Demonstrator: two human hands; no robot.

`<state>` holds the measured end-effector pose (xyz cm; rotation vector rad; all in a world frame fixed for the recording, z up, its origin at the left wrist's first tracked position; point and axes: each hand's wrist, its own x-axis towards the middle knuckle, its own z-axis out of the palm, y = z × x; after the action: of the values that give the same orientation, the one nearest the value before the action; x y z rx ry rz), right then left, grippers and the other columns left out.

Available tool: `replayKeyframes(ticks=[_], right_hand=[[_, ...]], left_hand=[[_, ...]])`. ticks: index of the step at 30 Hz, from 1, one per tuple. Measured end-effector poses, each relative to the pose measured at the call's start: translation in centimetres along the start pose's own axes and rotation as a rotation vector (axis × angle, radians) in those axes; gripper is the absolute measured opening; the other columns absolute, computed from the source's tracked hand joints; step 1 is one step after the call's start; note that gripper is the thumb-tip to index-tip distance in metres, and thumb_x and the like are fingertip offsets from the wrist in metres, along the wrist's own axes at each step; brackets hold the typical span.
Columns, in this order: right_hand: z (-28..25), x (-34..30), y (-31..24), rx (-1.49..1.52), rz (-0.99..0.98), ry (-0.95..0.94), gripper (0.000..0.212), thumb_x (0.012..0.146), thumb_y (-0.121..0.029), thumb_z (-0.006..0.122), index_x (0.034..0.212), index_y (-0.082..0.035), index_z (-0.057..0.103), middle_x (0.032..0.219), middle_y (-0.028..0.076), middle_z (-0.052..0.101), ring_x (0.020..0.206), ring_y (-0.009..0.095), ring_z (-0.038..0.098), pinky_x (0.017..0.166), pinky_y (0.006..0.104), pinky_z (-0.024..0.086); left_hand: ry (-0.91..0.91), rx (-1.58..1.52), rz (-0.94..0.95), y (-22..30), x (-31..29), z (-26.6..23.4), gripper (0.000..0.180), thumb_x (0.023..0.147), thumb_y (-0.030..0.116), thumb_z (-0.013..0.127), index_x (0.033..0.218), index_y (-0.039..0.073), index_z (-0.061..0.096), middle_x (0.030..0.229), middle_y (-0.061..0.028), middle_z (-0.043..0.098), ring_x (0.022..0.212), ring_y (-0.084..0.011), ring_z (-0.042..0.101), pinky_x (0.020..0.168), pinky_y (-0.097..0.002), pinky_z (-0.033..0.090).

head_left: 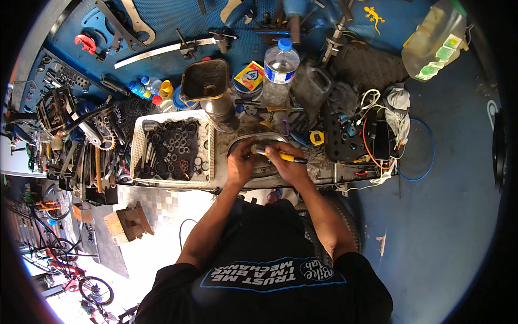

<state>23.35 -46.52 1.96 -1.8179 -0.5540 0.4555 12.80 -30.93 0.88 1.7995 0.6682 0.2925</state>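
Note:
At the front of the workbench, my right hand is closed around a slim yellow-and-black tool, whose exact kind I cannot make out. Its black end sticks out to the right, and its other end points toward my left hand. The left fingers are pinched together near that end; whatever they hold is too small to name. Both hands are over a round metal dish with a pale rim. Just left of it stands a cream plastic basket holding several dark rings and small metal parts.
Behind my hands stand a cut-open plastic container and a blue-capped bottle. A yellow tape measure lies to the right, near a black tray and cables. Bicycle parts crowd the left. A cardboard box is on the floor.

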Motion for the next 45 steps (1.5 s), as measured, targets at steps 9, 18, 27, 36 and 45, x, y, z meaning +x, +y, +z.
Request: replayKeyframes(ticks=[9,18,27,36,45], right_hand=[[-2.8,0.4,0.4,0.088,0.008,-0.074,0.039,0.103,-0.039,0.07,0.094,-0.001,0.071,0.079,0.008,0.072,0.072,0.016,0.066,0.069,0.0327,0.05],[-4.8,0.8,0.7,0.076,-0.031,-0.179,0.043,0.105,-0.042,0.067,0.095,0.0,0.071,0.082,0.007,0.074,0.075,0.015,0.067,0.069,0.0305,0.051],[-4.0,0.7,0.9,0.099,-0.193,-0.136,0.037,0.103,-0.036,0.071,0.09,0.0,0.07,0.07,0.009,0.065,0.063,0.018,0.059,0.062,0.0344,0.048],[-3.1,1.0,0.3,-0.158,-0.137,-0.169,0.034,0.101,-0.036,0.072,0.094,-0.003,0.072,0.075,0.012,0.068,0.069,0.025,0.065,0.065,0.0382,0.05],[-2.8,-0.1,1.9,-0.468,-0.477,0.015,0.019,0.089,-0.024,0.084,0.09,-0.008,0.074,0.081,0.012,0.073,0.079,0.034,0.067,0.071,0.0426,0.053]], left_hand=[[0.199,0.01,0.107,0.9,-1.5,2.8,0.025,0.098,-0.003,0.065,0.123,-0.002,0.068,0.103,-0.01,0.081,0.097,-0.0165,0.076,0.083,-0.0298,0.06],[0.267,-0.182,0.018,-0.7,-2.9,5.6,0.013,0.1,-0.001,0.066,0.113,-0.005,0.065,0.101,-0.0109,0.079,0.091,-0.0157,0.075,0.08,-0.0292,0.06],[0.239,-0.425,-0.047,0.3,-2.8,5.1,0.006,0.099,-0.005,0.065,0.103,-0.001,0.062,0.099,-0.0115,0.076,0.082,-0.0137,0.072,0.074,-0.0282,0.058],[0.218,-0.493,-0.034,-1.3,-2.9,3.8,0.005,0.101,-0.002,0.065,0.104,-0.002,0.061,0.102,-0.014,0.077,0.09,-0.0159,0.074,0.077,-0.0334,0.063],[0.111,-0.648,-0.178,-4.2,-3.1,0.0,0.016,0.098,-0.002,0.065,0.114,-0.005,0.067,0.097,-0.014,0.078,0.085,-0.0174,0.075,0.072,-0.0326,0.063]])
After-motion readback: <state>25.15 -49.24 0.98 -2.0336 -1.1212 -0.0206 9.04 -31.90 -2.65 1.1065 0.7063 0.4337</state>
